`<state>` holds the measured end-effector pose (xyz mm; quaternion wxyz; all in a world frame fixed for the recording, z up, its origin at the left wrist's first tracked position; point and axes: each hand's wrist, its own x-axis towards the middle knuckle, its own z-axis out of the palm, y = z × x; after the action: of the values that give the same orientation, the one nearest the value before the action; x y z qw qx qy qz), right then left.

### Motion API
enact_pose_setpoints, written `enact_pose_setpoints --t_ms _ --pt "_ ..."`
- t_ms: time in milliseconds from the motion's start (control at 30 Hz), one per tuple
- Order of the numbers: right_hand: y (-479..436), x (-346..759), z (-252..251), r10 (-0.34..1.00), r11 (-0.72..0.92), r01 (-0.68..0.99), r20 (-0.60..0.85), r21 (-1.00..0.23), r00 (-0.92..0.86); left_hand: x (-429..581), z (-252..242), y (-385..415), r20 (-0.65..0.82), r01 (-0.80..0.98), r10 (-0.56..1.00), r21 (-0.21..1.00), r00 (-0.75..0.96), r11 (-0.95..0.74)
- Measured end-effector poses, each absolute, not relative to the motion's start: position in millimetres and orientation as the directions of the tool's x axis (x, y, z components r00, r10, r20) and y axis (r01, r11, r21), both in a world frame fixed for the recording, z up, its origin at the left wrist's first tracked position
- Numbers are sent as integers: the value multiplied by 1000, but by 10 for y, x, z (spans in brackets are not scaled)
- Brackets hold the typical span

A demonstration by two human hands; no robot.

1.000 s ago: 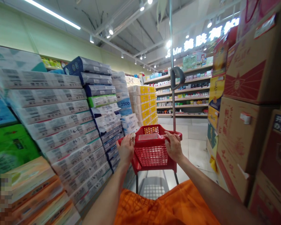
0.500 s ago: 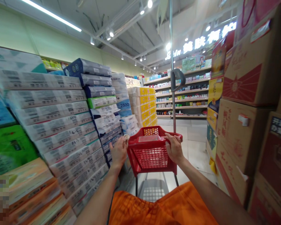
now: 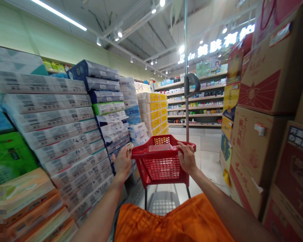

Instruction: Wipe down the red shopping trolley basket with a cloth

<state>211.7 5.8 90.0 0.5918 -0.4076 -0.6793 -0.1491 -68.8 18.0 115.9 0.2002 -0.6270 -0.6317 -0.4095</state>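
Red plastic filled the middle of the frame: the basket cart (image 3: 163, 161), whose near rim the right hand (image 3: 187, 158) gripped with curled fingers. The left hand (image 3: 122, 161) was off the cart, just left of its rim, pinching a small pale scrap (image 3: 129, 146) near the stacked tissue packs (image 3: 65, 134) at centre left. Judged from this, the step was handling goods beside the stack while steadying the cart. Any next move called for a firmer hold on the scrap. Cardboard boxes (image 3: 265, 101) crowded the right.
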Motion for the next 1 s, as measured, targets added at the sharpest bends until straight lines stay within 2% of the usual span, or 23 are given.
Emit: enact_pose_setpoints --t_ms 67,167,233,300,367,433,567,667,733,833,867,1000 --pt "66 2112 897 373 622 730 927 -283 41 -571 1135 154 769 953 635 244 -76 -181" --pt "69 2125 901 371 620 732 928 -280 40 -328 1091 89 771 934 624 123 122 -335" --pt "64 2140 906 368 620 736 929 -274 36 -317 1085 79 764 927 618 74 185 -369" --pt "60 2145 909 364 625 736 931 -260 20 -442 1101 104 770 945 627 107 118 -310" --pt "62 2137 909 355 629 737 935 -246 9 -582 1126 133 771 959 636 201 -29 -200" --pt "71 2126 900 345 628 741 939 -240 12 -605 1139 129 761 954 641 256 -99 -156" --pt "98 2152 858 323 624 752 946 -212 -1 -308 1112 38 767 936 635 149 94 -319" --pt "131 2208 831 306 622 763 951 -174 -33 -227 1099 40 756 929 633 95 167 -359" --pt "154 2233 819 307 623 766 950 -160 -52 -328 1107 64 748 941 660 167 73 -294" --pt "163 2233 803 315 619 769 947 -157 -60 -428 1134 66 724 925 668 351 -171 -143" --pt "157 2227 801 316 618 770 947 -158 -59 -385 1144 58 721 917 669 370 -182 -150" --pt "107 2172 866 343 611 773 937 -172 -62 176 1199 17 748 863 656 260 104 -434"
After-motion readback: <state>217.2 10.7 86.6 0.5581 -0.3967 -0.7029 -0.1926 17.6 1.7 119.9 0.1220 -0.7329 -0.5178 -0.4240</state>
